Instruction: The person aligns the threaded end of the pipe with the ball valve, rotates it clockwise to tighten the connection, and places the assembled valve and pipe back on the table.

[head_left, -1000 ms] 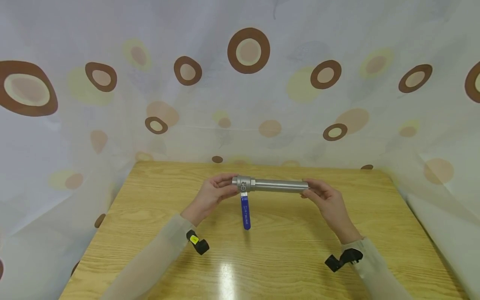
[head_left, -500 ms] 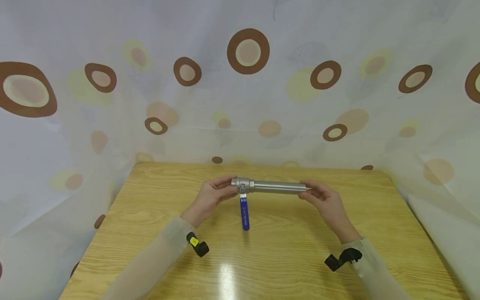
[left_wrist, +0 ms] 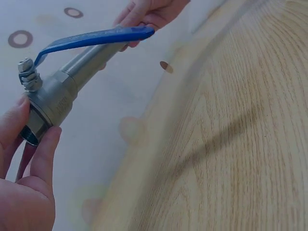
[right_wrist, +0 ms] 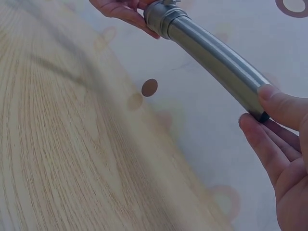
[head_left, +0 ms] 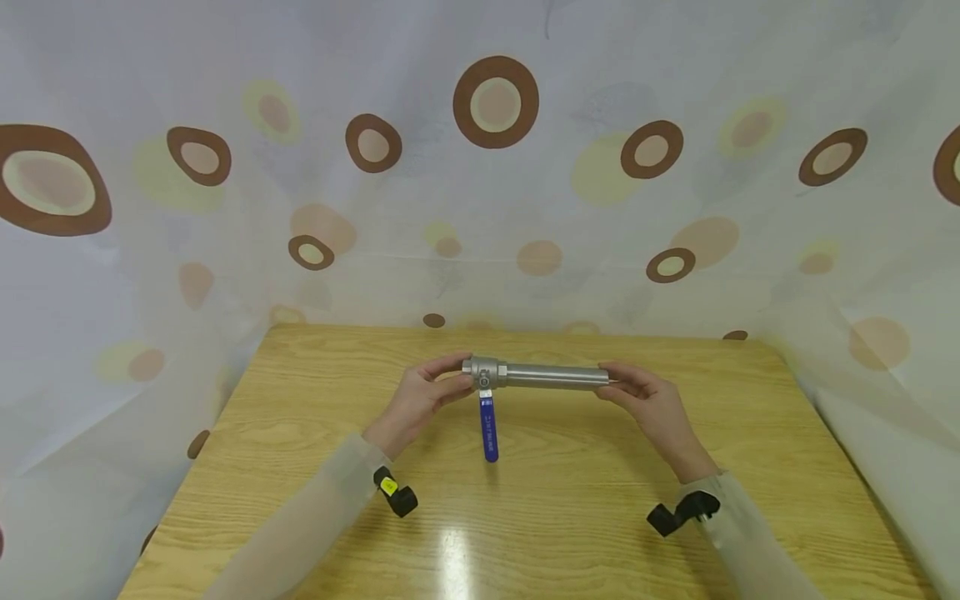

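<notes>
A steel ball valve [head_left: 486, 371] with a blue lever handle [head_left: 489, 429] is joined to a straight metal pipe [head_left: 555, 377], and both are held up above the table, nearly level. At the valve's outer end my left hand [head_left: 416, 398] pinches the hex rim between thumb and fingers. The rim's opening [left_wrist: 33, 130] shows in the left wrist view. My right hand [head_left: 658, 412] grips the pipe's far end, its thumb on the near side and fingers behind. In the head view the lever points toward me. The joint between pipe and valve is closed up, its threads hidden.
The wooden table [head_left: 570, 517] lies below both hands, with the pipe's shadow on it. A patterned sheet [head_left: 390, 200] hangs behind and along both sides. Each wrist carries a small black camera [head_left: 396, 493].
The valve and pipe have shifted very slightly left and down. My right hand has moved a little left with the pipe's end; both hands keep their hold.
</notes>
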`<state>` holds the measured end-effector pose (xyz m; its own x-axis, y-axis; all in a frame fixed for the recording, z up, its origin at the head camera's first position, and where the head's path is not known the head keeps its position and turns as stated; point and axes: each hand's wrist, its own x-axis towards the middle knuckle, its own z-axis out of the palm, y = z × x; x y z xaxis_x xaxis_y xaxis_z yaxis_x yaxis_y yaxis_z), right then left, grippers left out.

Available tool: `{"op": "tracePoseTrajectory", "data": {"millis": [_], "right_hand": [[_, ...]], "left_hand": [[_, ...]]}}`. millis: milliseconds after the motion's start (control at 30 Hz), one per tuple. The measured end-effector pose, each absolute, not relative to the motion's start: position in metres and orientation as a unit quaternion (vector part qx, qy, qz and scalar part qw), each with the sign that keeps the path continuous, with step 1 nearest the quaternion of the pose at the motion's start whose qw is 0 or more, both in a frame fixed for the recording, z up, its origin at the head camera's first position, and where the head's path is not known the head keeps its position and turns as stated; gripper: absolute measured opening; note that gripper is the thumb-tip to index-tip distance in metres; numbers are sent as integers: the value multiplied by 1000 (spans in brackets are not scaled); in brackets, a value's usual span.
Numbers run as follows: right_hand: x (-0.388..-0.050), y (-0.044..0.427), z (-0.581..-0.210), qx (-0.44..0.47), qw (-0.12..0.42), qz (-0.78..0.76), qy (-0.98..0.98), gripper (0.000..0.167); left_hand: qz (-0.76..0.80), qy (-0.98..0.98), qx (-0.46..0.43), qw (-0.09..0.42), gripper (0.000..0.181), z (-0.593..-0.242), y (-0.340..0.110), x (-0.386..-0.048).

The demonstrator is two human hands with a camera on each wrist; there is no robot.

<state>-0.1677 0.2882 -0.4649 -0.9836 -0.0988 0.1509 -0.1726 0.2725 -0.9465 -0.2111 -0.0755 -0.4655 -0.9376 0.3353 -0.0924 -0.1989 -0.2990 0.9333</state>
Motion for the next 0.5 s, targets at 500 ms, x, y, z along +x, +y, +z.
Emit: {"op": "tracePoseTrajectory", "data": {"millis": [500], "right_hand": [[-174,290,-475,75,10,588,-806,48]], "left_hand": [[795,582,32,169,42,-482,-79,-213]]}}
